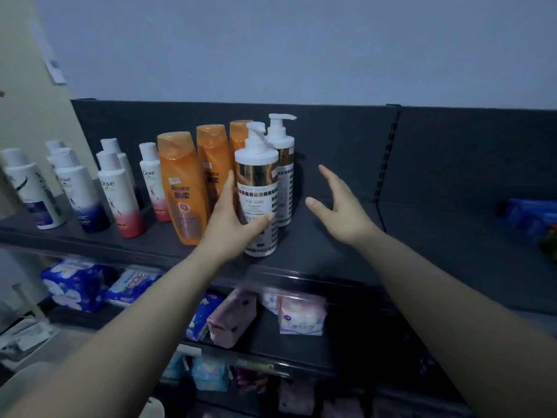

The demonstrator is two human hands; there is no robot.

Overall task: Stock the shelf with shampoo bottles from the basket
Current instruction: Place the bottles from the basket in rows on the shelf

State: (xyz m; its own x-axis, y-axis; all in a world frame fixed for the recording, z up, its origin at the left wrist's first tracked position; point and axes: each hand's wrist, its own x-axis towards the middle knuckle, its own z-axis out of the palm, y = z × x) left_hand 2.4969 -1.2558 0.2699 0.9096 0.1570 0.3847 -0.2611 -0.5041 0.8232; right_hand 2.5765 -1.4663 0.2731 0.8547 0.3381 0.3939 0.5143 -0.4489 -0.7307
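A white pump bottle [258,176] with a gold band stands at the front of the dark top shelf [316,248]. My left hand [230,220] is wrapped around its lower left side, thumb across the front. Right behind it stands a second white pump bottle [283,164]. To their left are three orange bottles [180,188], then several white Dove bottles [117,191]. My right hand [340,203] hovers open over the bare shelf to the right of the pump bottles, touching nothing. The basket is out of view.
Blue packs [530,215] lie on the top shelf at the far right. Lower shelves hold blue packets [75,285] and pink packets [301,315]. A slotted upright [387,158] divides the shelf's back panel. The wall rises above the shelf.
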